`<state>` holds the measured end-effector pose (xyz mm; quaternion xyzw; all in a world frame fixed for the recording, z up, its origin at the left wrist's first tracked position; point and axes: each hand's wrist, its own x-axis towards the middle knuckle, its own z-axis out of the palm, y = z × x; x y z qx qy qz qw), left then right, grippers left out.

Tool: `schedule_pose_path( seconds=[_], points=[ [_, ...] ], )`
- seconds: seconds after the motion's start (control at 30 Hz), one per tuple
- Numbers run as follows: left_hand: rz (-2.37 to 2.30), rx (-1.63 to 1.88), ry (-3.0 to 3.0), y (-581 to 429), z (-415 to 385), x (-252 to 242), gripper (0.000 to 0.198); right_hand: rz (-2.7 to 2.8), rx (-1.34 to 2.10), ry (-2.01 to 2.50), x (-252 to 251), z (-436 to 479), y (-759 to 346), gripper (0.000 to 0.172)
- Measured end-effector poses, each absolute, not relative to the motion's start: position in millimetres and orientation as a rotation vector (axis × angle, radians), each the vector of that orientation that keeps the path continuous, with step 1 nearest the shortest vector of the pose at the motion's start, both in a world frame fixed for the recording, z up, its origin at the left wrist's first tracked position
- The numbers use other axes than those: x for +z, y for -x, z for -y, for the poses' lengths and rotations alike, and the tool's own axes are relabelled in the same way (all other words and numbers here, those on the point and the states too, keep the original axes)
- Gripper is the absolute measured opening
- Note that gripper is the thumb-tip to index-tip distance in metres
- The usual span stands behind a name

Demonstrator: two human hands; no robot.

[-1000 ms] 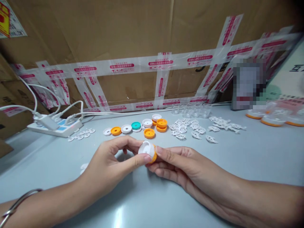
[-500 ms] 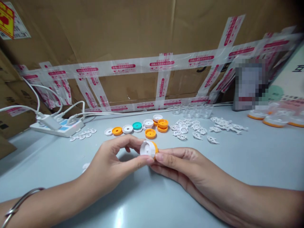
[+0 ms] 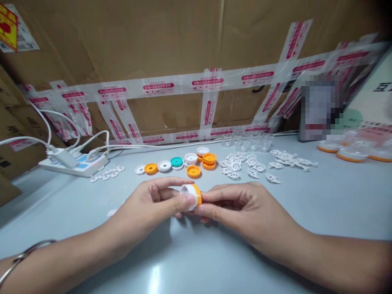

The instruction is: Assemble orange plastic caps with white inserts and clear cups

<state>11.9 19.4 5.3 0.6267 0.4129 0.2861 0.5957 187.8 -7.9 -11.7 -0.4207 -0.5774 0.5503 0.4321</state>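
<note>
Above the table, a small round plastic part [image 3: 198, 194] with a white cup-shaped side and an orange rim is held between both hands, tilted on its side. My left hand [image 3: 156, 204] grips the white side, thumb in front and fingers behind and above. From the other side, my right hand [image 3: 237, 204] pinches at the orange rim with thumb and index finger; its remaining fingertips are partly hidden. Just beyond the hands lie loose orange discs [image 3: 193, 171], white discs [image 3: 164, 166] and a teal disc [image 3: 176, 161], some of them stacked.
White spoked plastic pieces [image 3: 235, 164] and flat white pieces [image 3: 292, 159] lie at the right. Clear cups [image 3: 251, 141] stand behind them. Orange-based clear assemblies [image 3: 353, 151] sit far right. A power strip [image 3: 73, 162] with cables, small white discs [image 3: 105, 174] and a taped cardboard box [image 3: 171, 49] border the left and back.
The round part has turned slightly, showing more of its orange rim. My left thumb has shifted up onto its white side, and my right fingers have changed their grip on the orange side.
</note>
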Motion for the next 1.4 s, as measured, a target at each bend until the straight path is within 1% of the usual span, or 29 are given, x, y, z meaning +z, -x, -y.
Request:
schedule_pose_path(
  seconds=[0.1,0.17,0.37,0.5,0.6,0.8,0.93,1.0,1.1,1.17,1.27,1.33,1.4],
  points=[
    [-0.928,0.638,-1.435,-11,-17,5,0.02,1.471,1.263,1.038,-12,6,-190,0.005],
    [-0.891,0.622,-1.404,-11,-14,7,0.02,1.502,1.194,1.02,-12,7,-190,0.004],
    [-0.784,0.674,-1.214,-12,-12,8,0.019,1.706,0.961,0.942,-12,9,-191,0.012],
    [-0.767,0.701,-1.225,-15,-10,8,0.02,1.683,0.858,0.902,-13,8,-190,0.014],
    [-0.773,0.689,-1.241,-16,-7,8,0.021,1.63,0.849,0.893,-14,8,-190,0.016],
    [-0.932,0.69,-1.267,-18,-2,8,0.027,1.532,0.982,0.965,-14,9,-189,0.014],
    [-1.019,0.725,-1.369,-19,-6,9,0.035,1.499,1.178,0.918,-14,8,-186,0.01],
    [-1.048,0.72,-1.581,-17,-10,8,0.035,1.427,1.312,0.87,-15,6,-184,0.01],
    [-1.075,0.754,-2.097,-12,-15,8,0.031,1.283,1.517,0.842,-16,3,-184,0.018],
    [-1.013,0.901,-2.458,-9,-17,9,0.034,1.21,1.611,0.84,-16,2,-184,0.021],
    [-0.785,1.107,-2.864,-6,-18,13,0.042,1.122,1.697,0.818,-16,2,-186,0.02],
    [-0.68,1.111,-2.985,-5,-18,15,0.036,1.084,1.745,0.793,-16,2,-187,0.017],
    [-0.683,1.087,-2.968,-5,-19,17,0.028,1.057,1.784,0.781,-15,3,-188,0.014]
  ],
)
